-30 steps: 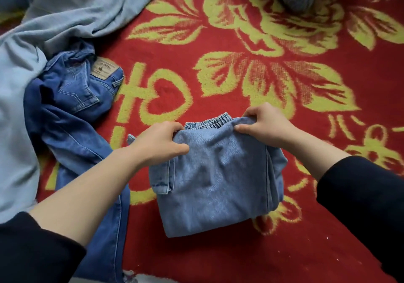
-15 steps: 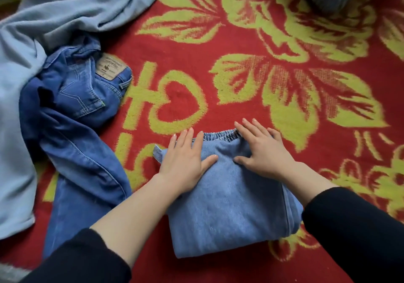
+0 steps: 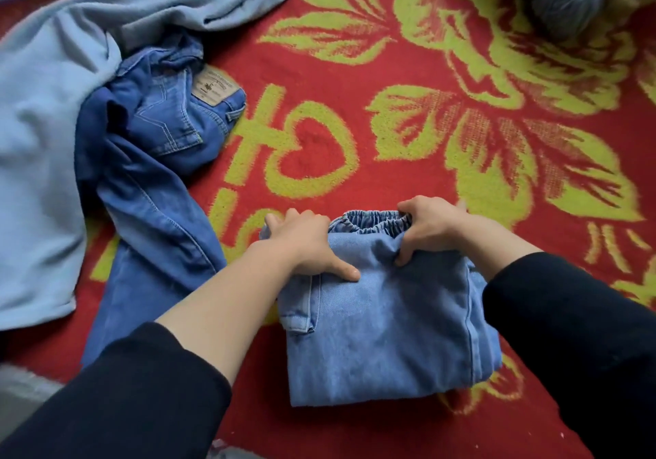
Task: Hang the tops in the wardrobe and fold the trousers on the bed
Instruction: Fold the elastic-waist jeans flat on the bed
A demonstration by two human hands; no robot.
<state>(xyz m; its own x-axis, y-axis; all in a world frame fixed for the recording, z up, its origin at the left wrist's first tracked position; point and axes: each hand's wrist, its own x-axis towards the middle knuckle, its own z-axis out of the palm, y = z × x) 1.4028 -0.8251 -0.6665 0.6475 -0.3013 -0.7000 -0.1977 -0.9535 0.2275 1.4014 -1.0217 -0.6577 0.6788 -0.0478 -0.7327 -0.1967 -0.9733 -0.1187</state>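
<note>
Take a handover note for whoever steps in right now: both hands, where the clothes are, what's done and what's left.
Left hand: grips the far left corner of the light jeans.
Right hand: grips the same jeans at the right end of the elastic waistband.
Light jeans: folded into a compact block on the red and yellow blanket, right in front of the person.
Dark jeans: crumpled and unfolded, to the left.
Pale blue top: loose at far left, touching the dark jeans.
Done: light jeans look folded.
Left: fold the dark jeans, hang the top. No wardrobe in view.
</note>
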